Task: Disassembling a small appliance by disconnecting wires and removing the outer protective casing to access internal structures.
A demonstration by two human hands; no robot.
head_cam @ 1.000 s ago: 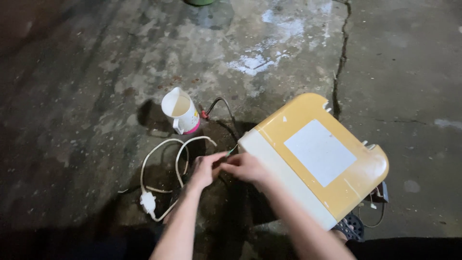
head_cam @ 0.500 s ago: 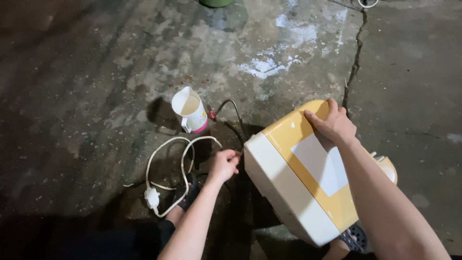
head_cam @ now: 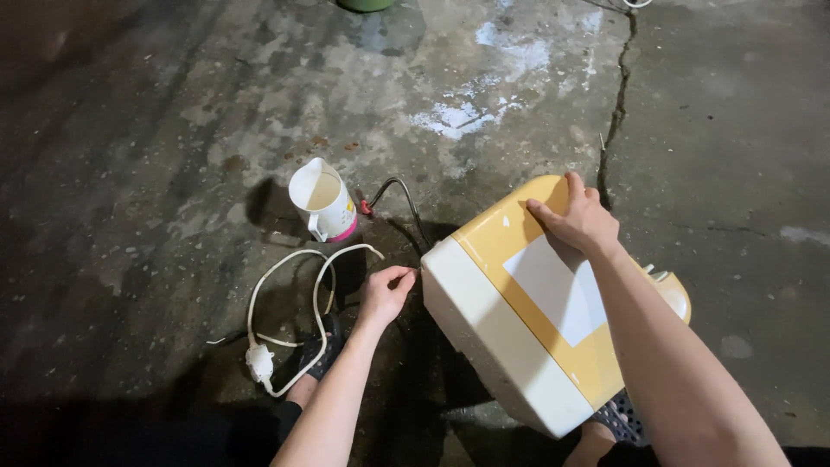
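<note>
My right hand (head_cam: 577, 220) presses flat and open on the yellow appliance (head_cam: 536, 303) while my left hand (head_cam: 386, 292) pinches something thin near its left edge, so I steady it firmly.

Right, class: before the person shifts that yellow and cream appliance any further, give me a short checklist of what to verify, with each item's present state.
1. Right hand flat on the yellow appliance, near its top edge: ok.
2. Left hand at the appliance's near corner, fingers pinched; whether it grips anything: cannot tell.
3. White power cord lies looped on the concrete floor beside the left hand, plug loose on the floor: ok.
4. Thin grey hose runs from the appliance toward the jug; free or caught: cannot tell.
5. White jug stands upright, apart from the appliance: ok.
6. Appliance sits tilted, not flat on the floor: not ok.
</note>
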